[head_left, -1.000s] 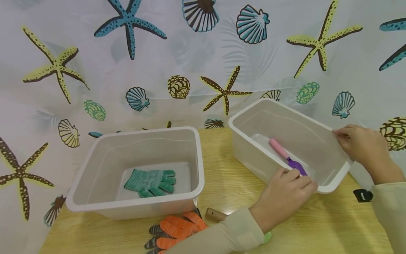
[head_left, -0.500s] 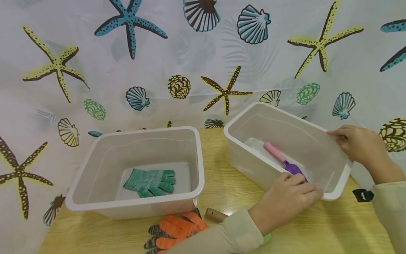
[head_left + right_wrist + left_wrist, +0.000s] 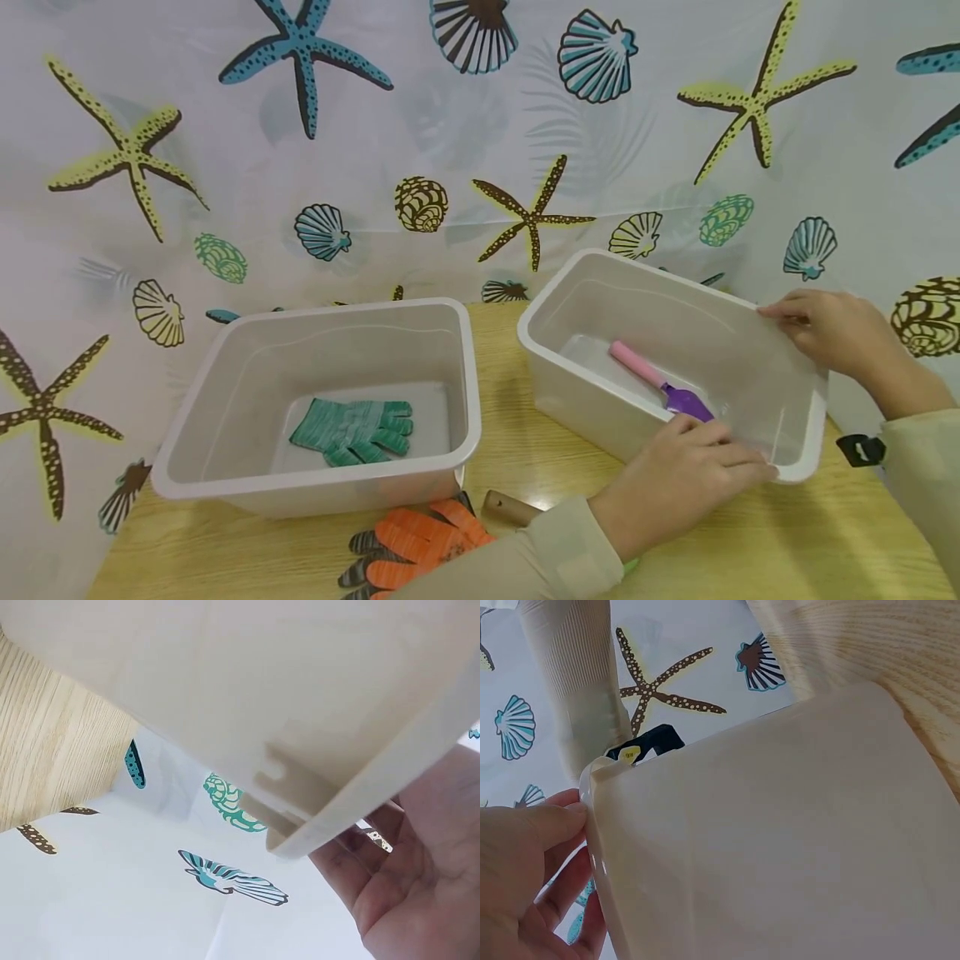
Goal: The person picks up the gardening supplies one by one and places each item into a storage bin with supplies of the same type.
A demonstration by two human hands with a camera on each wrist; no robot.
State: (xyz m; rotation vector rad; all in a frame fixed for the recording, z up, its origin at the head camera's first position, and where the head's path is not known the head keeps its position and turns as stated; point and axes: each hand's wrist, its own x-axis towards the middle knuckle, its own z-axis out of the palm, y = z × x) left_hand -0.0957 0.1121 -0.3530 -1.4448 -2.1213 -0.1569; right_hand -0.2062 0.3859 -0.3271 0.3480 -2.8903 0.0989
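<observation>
A light grey plastic bin [image 3: 573, 400] stands angled on the table at the right. Inside it lies a hand trowel [image 3: 651, 377] with a pink handle and a purple blade. My left hand [image 3: 686, 479] holds the bin's near rim, hiding the blade's tip. At the far right rim, my right hand [image 3: 843, 337] pinches the edge. Both wrist views show the bin's outer wall, with the left hand's thumb [image 3: 559, 823] on the rim and the right hand [image 3: 409, 877] at the opposite rim.
A second grey bin [image 3: 315, 481] stands at the left, with a green glove [image 3: 352, 429] inside. In front lie an orange and grey glove [image 3: 420, 537] and a brown handle [image 3: 510, 508], partly behind my left sleeve. A patterned curtain [image 3: 450, 125] hangs behind the table.
The right bin has shifted left and toward me, with the trowel inside it. Both hands have stayed on its rim; the right hand has moved slightly left.
</observation>
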